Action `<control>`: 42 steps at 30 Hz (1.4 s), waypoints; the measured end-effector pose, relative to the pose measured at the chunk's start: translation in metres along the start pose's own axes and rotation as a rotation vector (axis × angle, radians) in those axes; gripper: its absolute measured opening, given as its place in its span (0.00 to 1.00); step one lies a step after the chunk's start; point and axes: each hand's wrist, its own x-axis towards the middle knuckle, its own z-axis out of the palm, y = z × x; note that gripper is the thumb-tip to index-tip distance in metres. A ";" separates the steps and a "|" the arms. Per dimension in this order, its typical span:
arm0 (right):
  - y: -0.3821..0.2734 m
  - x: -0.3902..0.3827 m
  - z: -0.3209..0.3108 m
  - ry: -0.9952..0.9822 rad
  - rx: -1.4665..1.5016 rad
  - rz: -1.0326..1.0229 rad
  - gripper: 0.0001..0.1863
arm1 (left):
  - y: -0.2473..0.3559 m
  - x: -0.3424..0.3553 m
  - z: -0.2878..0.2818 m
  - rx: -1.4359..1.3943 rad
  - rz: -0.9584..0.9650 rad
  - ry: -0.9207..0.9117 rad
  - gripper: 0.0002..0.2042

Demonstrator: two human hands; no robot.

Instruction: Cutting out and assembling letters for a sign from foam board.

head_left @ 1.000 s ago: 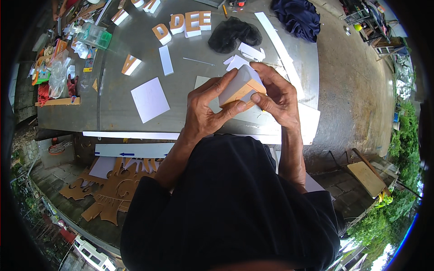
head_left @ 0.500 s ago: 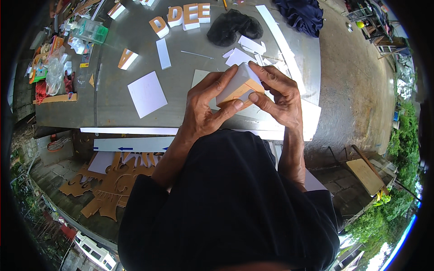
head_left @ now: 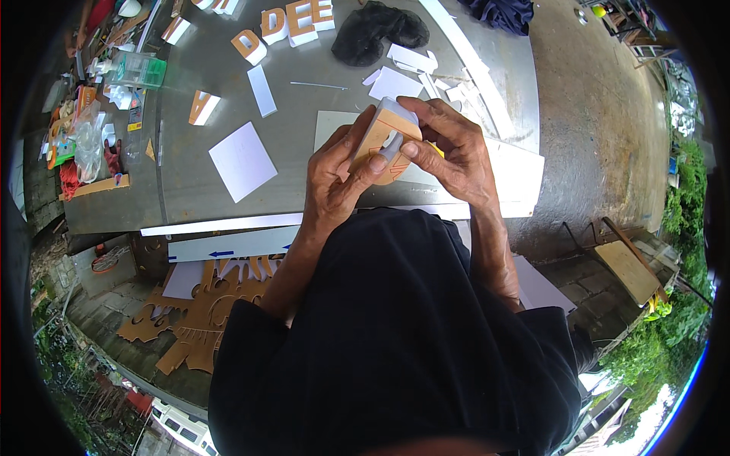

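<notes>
At the left of the frame, a clear plastic bag (head_left: pixel 90 144); above and to the right of it, a clear container with a green end (head_left: pixel 138 71). Next, on the grey table (head_left: pixel 186 175), a brown-and-white letter-shaped piece (head_left: pixel 204 108), then a white square sheet (head_left: pixel 243 162) left of centre. Near the centre, left hand (head_left: pixel 331 175) with grip closed around the near left side of a brown-faced block (head_left: pixel 378 135), thumb tip on its face. Held clear of the table between both hands, and just turned: half a second ago, much of a white side in view; now, mostly brown face toward the camera, with red lines and a slot-like opening bared. For the work in hand, probably a shift of attention from side to face, without release by either hand. Beyond the block, at upper centre, black mesh cloth (head_left: pixel 372 34) and white offcuts (head_left: pixel 399 83). Right of the block, right hand (head_left: pixel 456 156) in a narrow grip on it, thumb at the face, forefinger at the far white end. Farther right, a long white strip (head_left: pixel 473 61); at the upper right, dark blue cloth (head_left: pixel 502 15).
</notes>
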 end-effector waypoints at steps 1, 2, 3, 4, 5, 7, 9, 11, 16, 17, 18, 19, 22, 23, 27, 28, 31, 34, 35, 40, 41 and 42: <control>0.000 -0.001 0.001 0.003 -0.009 0.011 0.27 | 0.000 -0.001 0.000 -0.032 -0.015 0.005 0.28; 0.000 -0.001 0.001 0.010 -0.014 0.004 0.27 | -0.001 -0.002 0.000 -0.030 -0.019 -0.002 0.28; 0.001 -0.001 0.002 0.011 0.002 -0.010 0.28 | -0.001 -0.002 0.000 -0.033 -0.017 -0.007 0.28; 0.001 -0.001 0.002 0.012 0.018 -0.023 0.28 | -0.001 -0.003 0.000 -0.036 -0.025 -0.010 0.28; 0.001 -0.001 0.002 0.019 0.022 -0.019 0.28 | -0.001 -0.004 0.000 -0.033 -0.022 -0.018 0.28; 0.002 -0.001 0.001 0.000 0.015 -0.035 0.27 | -0.001 -0.005 0.000 -0.069 -0.066 -0.010 0.28; 0.002 -0.004 -0.002 -0.049 0.009 0.023 0.27 | -0.003 -0.007 0.001 -0.095 -0.078 0.002 0.28; 0.003 -0.004 -0.003 -0.101 0.007 0.084 0.27 | -0.006 -0.007 0.001 -0.118 -0.086 0.017 0.27; 0.010 -0.006 -0.001 -0.110 0.102 0.119 0.32 | -0.011 -0.013 0.001 -0.226 -0.207 0.065 0.25; 0.012 -0.007 -0.001 -0.113 0.093 0.116 0.32 | -0.011 -0.014 0.002 -0.220 -0.210 0.068 0.25; 0.014 -0.008 -0.001 -0.111 0.134 0.116 0.32 | -0.011 -0.014 0.001 -0.227 -0.216 0.063 0.25; 0.017 -0.009 -0.001 -0.109 0.176 0.116 0.33 | -0.012 -0.014 0.001 -0.239 -0.228 0.061 0.24; 0.023 -0.009 -0.001 -0.108 0.257 0.123 0.32 | -0.012 -0.014 0.003 -0.228 -0.230 0.061 0.23; 0.025 -0.008 0.000 -0.116 0.252 0.124 0.32 | -0.013 -0.014 0.003 -0.221 -0.236 0.070 0.23; 0.028 -0.009 0.000 -0.083 0.286 0.085 0.32 | -0.013 -0.014 0.003 -0.242 -0.231 0.040 0.26; 0.028 -0.010 -0.001 -0.077 0.293 0.106 0.32 | -0.014 -0.015 0.003 -0.266 -0.249 0.040 0.26; 0.028 -0.011 0.001 -0.072 0.304 0.142 0.33 | -0.015 -0.016 0.003 -0.339 -0.271 0.038 0.25; 0.028 -0.010 0.005 -0.041 0.294 0.129 0.32 | -0.016 -0.017 0.004 -0.370 -0.287 0.038 0.24; 0.028 -0.010 0.006 -0.006 0.277 0.099 0.31 | -0.017 -0.017 0.004 -0.371 -0.283 0.035 0.24; 0.027 -0.010 -0.002 -0.042 0.315 0.270 0.26 | -0.022 -0.014 0.001 -0.640 -0.385 0.073 0.23; 0.027 -0.010 -0.003 -0.028 0.360 0.273 0.24 | -0.023 -0.014 0.000 -0.642 -0.387 0.074 0.23; 0.028 -0.010 -0.003 -0.016 0.412 0.296 0.22 | -0.024 -0.013 -0.001 -0.709 -0.410 0.069 0.22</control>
